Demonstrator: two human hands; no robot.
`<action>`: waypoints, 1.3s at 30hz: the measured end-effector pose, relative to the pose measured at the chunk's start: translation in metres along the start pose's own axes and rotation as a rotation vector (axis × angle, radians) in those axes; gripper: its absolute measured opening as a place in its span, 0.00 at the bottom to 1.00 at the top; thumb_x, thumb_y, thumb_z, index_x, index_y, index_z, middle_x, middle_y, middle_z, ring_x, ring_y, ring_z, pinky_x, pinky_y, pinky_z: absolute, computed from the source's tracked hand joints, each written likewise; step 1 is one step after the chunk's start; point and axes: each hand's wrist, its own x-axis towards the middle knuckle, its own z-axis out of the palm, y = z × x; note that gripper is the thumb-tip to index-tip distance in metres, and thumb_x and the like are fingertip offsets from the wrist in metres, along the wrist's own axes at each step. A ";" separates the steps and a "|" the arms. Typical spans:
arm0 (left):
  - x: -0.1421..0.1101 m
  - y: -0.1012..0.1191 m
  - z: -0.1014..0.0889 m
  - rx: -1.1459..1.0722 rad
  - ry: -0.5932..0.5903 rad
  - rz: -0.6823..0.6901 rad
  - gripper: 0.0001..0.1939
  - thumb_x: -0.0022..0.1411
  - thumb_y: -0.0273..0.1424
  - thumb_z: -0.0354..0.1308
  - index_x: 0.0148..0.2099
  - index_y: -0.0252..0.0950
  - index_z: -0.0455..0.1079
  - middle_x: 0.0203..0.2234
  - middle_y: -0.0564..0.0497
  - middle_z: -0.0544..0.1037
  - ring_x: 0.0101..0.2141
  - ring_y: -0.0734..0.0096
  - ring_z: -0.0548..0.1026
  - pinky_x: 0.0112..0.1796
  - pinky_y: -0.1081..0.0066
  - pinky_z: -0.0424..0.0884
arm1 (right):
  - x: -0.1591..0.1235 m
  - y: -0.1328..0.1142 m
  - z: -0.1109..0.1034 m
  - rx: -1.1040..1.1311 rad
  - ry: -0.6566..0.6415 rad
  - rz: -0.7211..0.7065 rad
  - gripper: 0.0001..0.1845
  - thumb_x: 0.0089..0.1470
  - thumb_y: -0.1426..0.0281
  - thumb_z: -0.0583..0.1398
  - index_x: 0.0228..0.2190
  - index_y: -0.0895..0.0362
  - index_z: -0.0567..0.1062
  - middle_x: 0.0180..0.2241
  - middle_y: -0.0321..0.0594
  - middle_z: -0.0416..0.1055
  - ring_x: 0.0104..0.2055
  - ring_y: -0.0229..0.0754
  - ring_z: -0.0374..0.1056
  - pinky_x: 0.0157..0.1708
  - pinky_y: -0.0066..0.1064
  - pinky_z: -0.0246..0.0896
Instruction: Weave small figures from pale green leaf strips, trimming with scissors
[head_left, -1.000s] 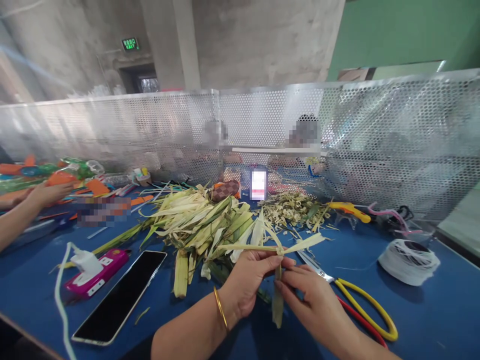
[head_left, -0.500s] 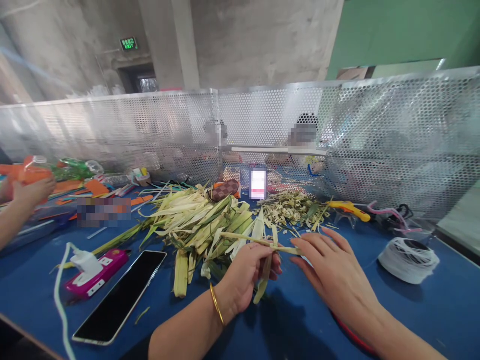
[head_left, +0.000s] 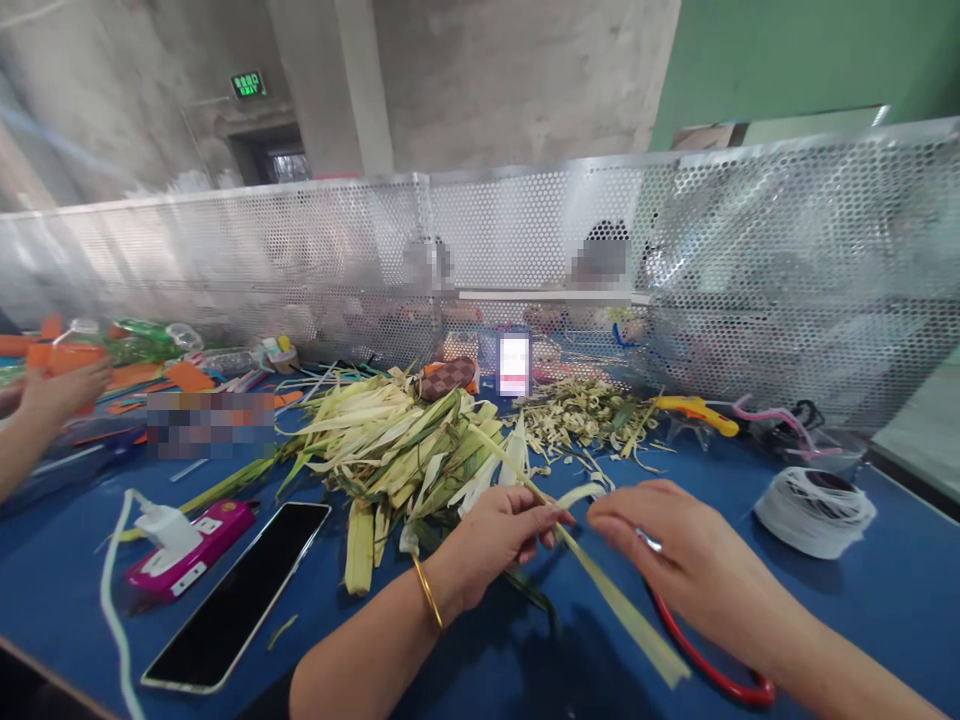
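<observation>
My left hand [head_left: 517, 530], with a gold bangle on its wrist, pinches a narrow corn husk strip [head_left: 626, 610] whose flat end slants down to the right. A second pale husk strip [head_left: 581, 493] curves from the left fingertips to my right hand [head_left: 660, 530]. The right fingers are closed at that strip's end; their grip is partly hidden. Under the right hand is a red curved handle [head_left: 709, 650], and a bit of shiny metal shows by the fingers. Behind my left hand lies a pile of corn husks [head_left: 375, 430].
A phone [head_left: 240, 595] and a magenta power strip [head_left: 191, 545] lie left. Curled husk scraps [head_left: 577, 415], a yellow glue gun [head_left: 697, 413] and a white twine roll [head_left: 814, 512] are farther right. A perforated metal screen [head_left: 525, 220] stands behind. Another person's hand [head_left: 67, 385] holds a bottle at left.
The long strip has swung from lying across both hands to slanting down-right. The right hand has turned and closed its fingers on the other strip, bending it rightward.
</observation>
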 end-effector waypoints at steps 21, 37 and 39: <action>-0.010 -0.012 0.022 0.182 -0.148 -0.055 0.15 0.48 0.40 0.59 0.27 0.30 0.74 0.13 0.55 0.70 0.13 0.81 0.60 0.19 0.76 0.58 | 0.010 -0.004 0.037 0.638 0.068 0.530 0.13 0.47 0.62 0.57 0.18 0.55 0.68 0.20 0.34 0.65 0.27 0.39 0.61 0.28 0.30 0.55; -0.004 -0.013 0.017 0.037 -0.035 -0.091 0.15 0.48 0.40 0.63 0.28 0.31 0.75 0.15 0.54 0.71 0.15 0.81 0.66 0.18 0.78 0.55 | 0.006 0.044 0.008 0.200 -0.207 0.067 0.10 0.55 0.71 0.56 0.34 0.53 0.78 0.33 0.39 0.76 0.37 0.43 0.70 0.39 0.35 0.63; -0.004 -0.013 0.017 -0.080 0.023 -0.081 0.18 0.50 0.43 0.62 0.31 0.30 0.75 0.18 0.52 0.73 0.18 0.79 0.69 0.18 0.79 0.55 | 0.006 0.043 0.004 0.044 0.026 0.041 0.13 0.56 0.70 0.55 0.42 0.53 0.75 0.40 0.43 0.75 0.45 0.47 0.69 0.46 0.42 0.60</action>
